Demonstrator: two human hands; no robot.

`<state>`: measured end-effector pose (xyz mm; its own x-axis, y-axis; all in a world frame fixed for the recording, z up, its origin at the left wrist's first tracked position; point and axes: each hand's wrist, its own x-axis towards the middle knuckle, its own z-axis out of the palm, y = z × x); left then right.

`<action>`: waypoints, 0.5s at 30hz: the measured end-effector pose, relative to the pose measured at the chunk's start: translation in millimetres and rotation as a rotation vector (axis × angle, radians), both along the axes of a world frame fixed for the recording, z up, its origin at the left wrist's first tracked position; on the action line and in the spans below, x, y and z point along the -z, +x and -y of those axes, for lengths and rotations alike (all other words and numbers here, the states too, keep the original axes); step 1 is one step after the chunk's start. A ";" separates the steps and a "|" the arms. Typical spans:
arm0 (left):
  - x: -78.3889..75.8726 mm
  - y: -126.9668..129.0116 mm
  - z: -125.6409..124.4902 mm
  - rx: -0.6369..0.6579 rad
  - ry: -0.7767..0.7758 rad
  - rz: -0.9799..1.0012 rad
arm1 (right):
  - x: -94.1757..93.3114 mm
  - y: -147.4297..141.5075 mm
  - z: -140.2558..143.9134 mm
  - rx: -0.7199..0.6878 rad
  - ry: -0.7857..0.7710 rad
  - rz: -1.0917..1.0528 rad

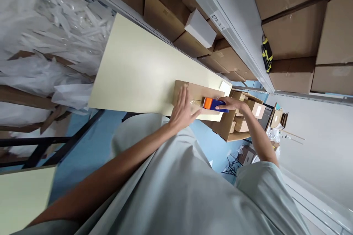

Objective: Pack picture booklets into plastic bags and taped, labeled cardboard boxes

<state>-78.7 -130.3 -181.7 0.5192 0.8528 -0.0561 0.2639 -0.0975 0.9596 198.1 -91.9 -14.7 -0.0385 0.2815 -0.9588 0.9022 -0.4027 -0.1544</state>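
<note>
A brown cardboard box [202, 90] lies on the pale yellow tabletop [138, 62], with a strip of clear tape [196, 102] along its top. My left hand [182, 108] rests on the box's left part, fingers stretched out, the hand slightly blurred. My right hand [230, 103] is wrapped round a blue and orange tape dispenser [211, 104]. The dispenser's orange end touches or nearly touches the box top, just right of my left hand. The tape runs between the dispenser and the left hand.
Shelves with cardboard boxes [165, 14] and a white box [200, 28] border the table's far side. Black-and-yellow cutters [266, 55] sit on the shelf edge. White plastic packaging [63, 18] is heaped at left. An open carton [228, 126] of smaller boxes stands beyond the right end.
</note>
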 end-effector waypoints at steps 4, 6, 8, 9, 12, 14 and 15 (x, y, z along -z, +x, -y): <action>-9.3 28.0 -4.5 0.172 0.143 -0.111 | 3.6 7.9 4.5 -0.016 0.018 -0.026; -2.0 36.0 -4.9 0.166 0.151 -0.178 | 8.8 13.0 5.5 -0.024 0.013 -0.055; 6.6 38.3 -4.2 0.150 0.164 -0.235 | 15.3 17.5 6.2 -0.059 0.019 -0.098; 10.0 38.0 -3.7 0.147 0.175 -0.257 | 18.2 19.4 6.4 -0.083 0.028 -0.125; 14.8 36.2 -2.5 0.146 0.214 -0.299 | 20.1 26.5 8.0 -0.143 0.081 -0.208; 14.7 36.3 -2.3 0.138 0.234 -0.322 | 13.4 37.6 11.8 -0.160 0.098 -0.230; 14.2 36.8 -2.4 0.133 0.241 -0.334 | 7.7 46.8 15.3 -0.161 0.079 -0.230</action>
<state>-42.0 -128.0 -195.9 0.6124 0.7892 -0.0474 0.5265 -0.3624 0.7691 244.9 -107.2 -22.4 -0.3029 0.3279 -0.8949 0.8911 -0.2356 -0.3879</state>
